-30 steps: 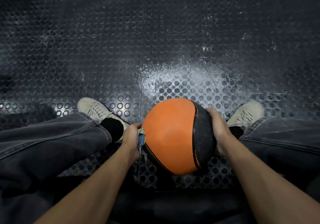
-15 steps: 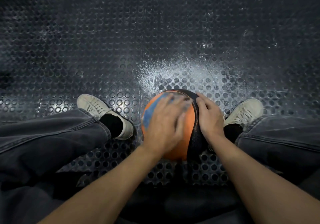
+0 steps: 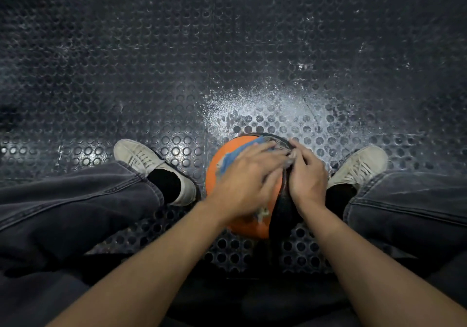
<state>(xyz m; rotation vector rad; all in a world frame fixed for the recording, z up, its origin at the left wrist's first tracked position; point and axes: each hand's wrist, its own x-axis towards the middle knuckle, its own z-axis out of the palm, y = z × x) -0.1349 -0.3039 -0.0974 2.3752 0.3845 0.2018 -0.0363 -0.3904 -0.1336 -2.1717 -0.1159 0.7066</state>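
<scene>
A left hand (image 3: 243,184) presses a blue cloth (image 3: 231,158) under flat, close-set fingers atop an orange-and-black ball (image 3: 247,226), the right hand (image 3: 307,178) steadying it beside them, fingers straight; seemingly mid-wipe, next turning the ball to unwiped rubber.

I see an orange ball (image 3: 249,226) with a black panel, blue cloth (image 3: 231,158), black round-studded floor (image 3: 126,74) speckled white beyond it, off-white shoes (image 3: 141,154), dark grey jeans (image 3: 75,200).

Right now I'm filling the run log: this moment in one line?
left hand: presses blue cloth on ball | right hand: rests on ball
</scene>
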